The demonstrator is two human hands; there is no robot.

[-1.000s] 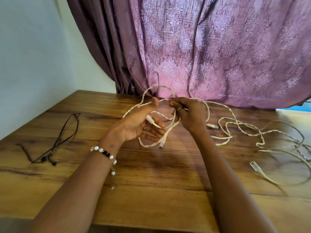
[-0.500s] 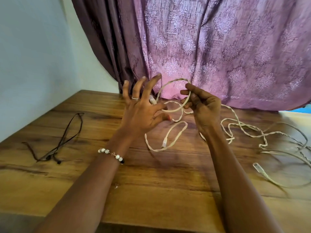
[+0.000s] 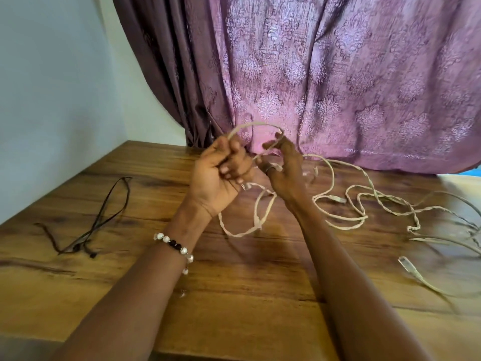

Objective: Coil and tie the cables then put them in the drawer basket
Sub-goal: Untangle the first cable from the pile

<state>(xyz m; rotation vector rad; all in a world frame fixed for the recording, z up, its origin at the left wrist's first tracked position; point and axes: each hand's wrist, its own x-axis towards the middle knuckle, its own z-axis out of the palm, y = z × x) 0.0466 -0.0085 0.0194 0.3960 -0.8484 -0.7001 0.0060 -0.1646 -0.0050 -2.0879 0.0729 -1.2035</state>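
A long white twisted cable (image 3: pixel 364 194) lies in loose bends across the wooden table (image 3: pixel 234 295), its near end lifted into a small loop between my hands. My left hand (image 3: pixel 218 175) is closed in a fist round the loop's strands. My right hand (image 3: pixel 283 173) pinches the loop's other side between thumb and fingers, just above the table. A lower loop of the cable hangs under my hands onto the wood. One plug (image 3: pixel 406 264) lies at the right. No drawer basket is in view.
A thin black cord (image 3: pixel 99 220) lies loose on the table's left side. A purple patterned curtain (image 3: pixel 338 87) hangs behind the table's far edge. A pale wall (image 3: pixel 52 100) runs along the left.
My left hand has gone from spread fingers to a fist gripping the cable loop. Both hands have stayed raised close together, and the loop between them has tightened.
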